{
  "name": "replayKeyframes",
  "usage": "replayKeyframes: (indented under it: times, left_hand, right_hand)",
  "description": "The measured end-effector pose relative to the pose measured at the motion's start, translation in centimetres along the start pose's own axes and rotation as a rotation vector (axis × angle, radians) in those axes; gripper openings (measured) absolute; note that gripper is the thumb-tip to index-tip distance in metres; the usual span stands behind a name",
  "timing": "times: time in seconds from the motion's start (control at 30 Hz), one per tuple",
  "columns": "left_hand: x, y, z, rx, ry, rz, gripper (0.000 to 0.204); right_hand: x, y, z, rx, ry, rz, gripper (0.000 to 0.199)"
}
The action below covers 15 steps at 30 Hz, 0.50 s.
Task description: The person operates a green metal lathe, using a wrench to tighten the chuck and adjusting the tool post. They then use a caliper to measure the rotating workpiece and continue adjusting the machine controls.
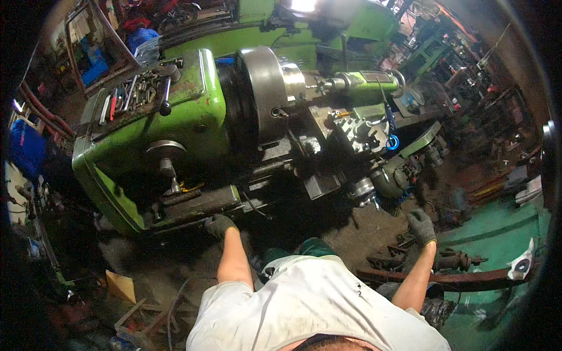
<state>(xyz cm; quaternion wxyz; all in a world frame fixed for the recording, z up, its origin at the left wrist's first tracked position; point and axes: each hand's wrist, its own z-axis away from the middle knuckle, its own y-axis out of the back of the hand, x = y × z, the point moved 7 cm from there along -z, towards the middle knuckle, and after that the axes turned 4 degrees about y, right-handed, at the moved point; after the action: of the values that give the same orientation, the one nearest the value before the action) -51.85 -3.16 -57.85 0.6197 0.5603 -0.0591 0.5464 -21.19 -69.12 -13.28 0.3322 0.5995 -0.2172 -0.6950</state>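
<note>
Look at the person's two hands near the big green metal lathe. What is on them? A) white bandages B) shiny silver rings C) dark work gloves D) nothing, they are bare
C: both the left hand, by the big green metal lathe, and the right hand are covered by dark work gloves, bare arms above them.

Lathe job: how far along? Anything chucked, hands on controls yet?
Early, by the look of it. Done: a shiny part sits at the chuck, with the tailstock brought up close to it. In hand: the gloved left hand rests at the lower front edge of the green lathe; the gloved right hand hangs free below the carriage. Left: no hand is on the carriage, and whether cutting has started cannot be told.
</note>
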Motion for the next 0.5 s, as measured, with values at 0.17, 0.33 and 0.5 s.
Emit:
replayKeyframes:
  times: [0.17,0.33,0.5]
  left_hand:
    - [3.8,-2.6,2.6,0.005,-0.53,0.244,0.033]
    - [24.9,5.8,22.6,-0.058,-0.938,0.42,0.029]
    - [42.2,7.4,40.0,0.003,-1.598,0.385,0.037]
  right_hand:
    - [-6.0,3.5,-8.0,0.223,0.171,-0.913,0.03]
    - [-10.3,7.7,-22.8,0.415,0.26,-0.555,0.031]
    - [-8.5,8.5,-47.3,0.478,0.443,-0.294,0.047]
